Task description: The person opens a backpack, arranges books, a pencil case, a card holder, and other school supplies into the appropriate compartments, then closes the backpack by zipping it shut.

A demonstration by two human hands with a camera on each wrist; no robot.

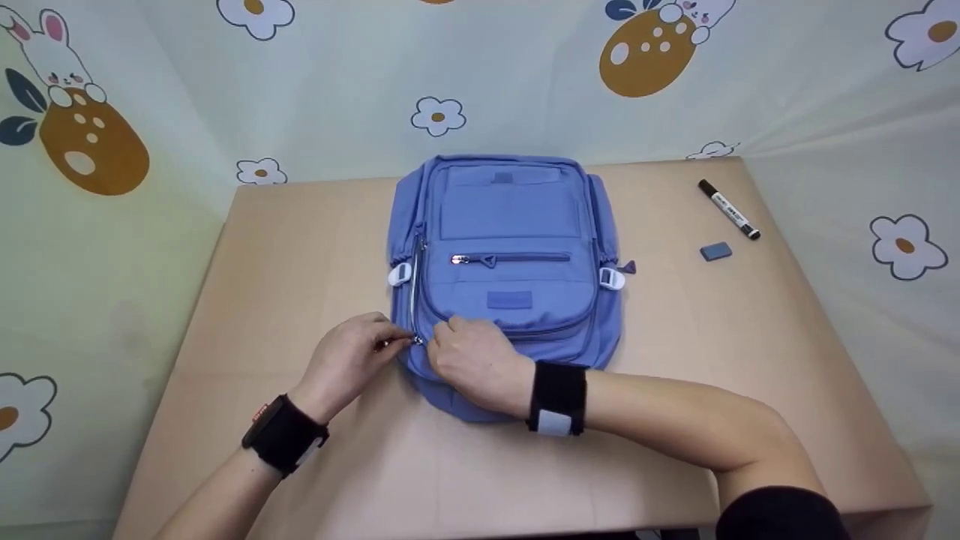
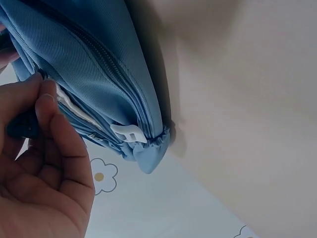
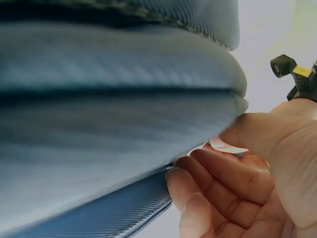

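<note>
A blue backpack [image 1: 517,214] lies front side up on the table, its top towards the back wall. My left hand [image 1: 352,360] is at the lower left side zipper [image 1: 415,300], pinching the zipper pull between thumb and fingers. In the left wrist view a dark triangular tag [image 2: 23,124] hangs within the left hand [image 2: 44,163]. White material shows in the gap of the parted zipper. Close beside it, my right hand [image 1: 480,364] grips the bag's fabric near its lower left corner, fingertips partly hidden. The right wrist view shows blue fabric [image 3: 109,124] and the left hand [image 3: 242,183].
On the table [image 1: 300,247], right of the bag, lie a black-and-white marker [image 1: 729,210] and a small blue-grey eraser [image 1: 715,251]. White buckles [image 1: 612,279] sit at the bag's sides. A patterned cloth wall [image 1: 337,90] borders the table's back and sides.
</note>
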